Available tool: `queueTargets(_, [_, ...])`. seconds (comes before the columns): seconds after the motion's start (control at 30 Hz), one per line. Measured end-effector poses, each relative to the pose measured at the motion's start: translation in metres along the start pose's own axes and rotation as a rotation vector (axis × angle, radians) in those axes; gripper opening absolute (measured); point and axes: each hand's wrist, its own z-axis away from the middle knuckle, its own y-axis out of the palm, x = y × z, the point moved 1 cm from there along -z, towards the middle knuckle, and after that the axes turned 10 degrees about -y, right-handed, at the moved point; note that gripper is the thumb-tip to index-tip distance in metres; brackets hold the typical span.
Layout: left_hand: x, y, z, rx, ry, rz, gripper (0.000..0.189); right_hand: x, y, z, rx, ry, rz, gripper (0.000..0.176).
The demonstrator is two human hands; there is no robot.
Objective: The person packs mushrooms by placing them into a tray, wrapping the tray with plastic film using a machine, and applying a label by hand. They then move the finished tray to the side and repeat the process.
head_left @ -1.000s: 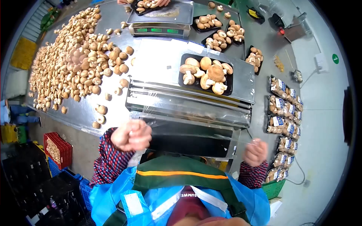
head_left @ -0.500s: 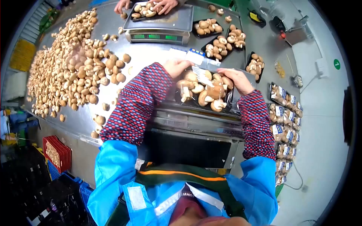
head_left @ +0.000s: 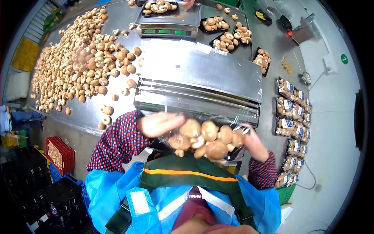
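A black tray of brown-capped mushrooms (head_left: 209, 139), covered in clear plastic film, is held tilted close to my chest, between my body and a metal film-wrapping machine. My left hand (head_left: 160, 124) grips its left end, with straight fingers lying over the film near the upper edge. At the opposite end, my right hand (head_left: 255, 143) holds the tray's right side, fingertips bent over the film. Motion blurs both hands slightly. The wrapping machine (head_left: 202, 68), with its rollers along the front, stands just beyond the tray.
A large heap of loose mushrooms (head_left: 78, 66) covers the left of the table. At the back, a scale (head_left: 167, 29) carries a filled tray near another person's hand (head_left: 188, 4). Unwrapped trays (head_left: 224, 42) stand behind the machine; labelled packs (head_left: 292, 117) are stacked at right.
Both hands have drawn the tray from over the machine toward my chest, uncovering the machine's top. At the scale, the other person's hands have moved off the tray.
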Motion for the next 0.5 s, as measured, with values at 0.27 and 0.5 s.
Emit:
queueTargets(0.27, [0.149,0.046,-0.018,-0.389,-0.135,0.641,0.021,-0.107,0.055,0.023,-0.623,0.408,-0.281,0.040])
queueTargets(0.5, [0.130,0.088,0.035,-0.906,-0.216,0.962,0.026,-0.070,0.084,0.070,-0.915,0.379,-0.576,0.029])
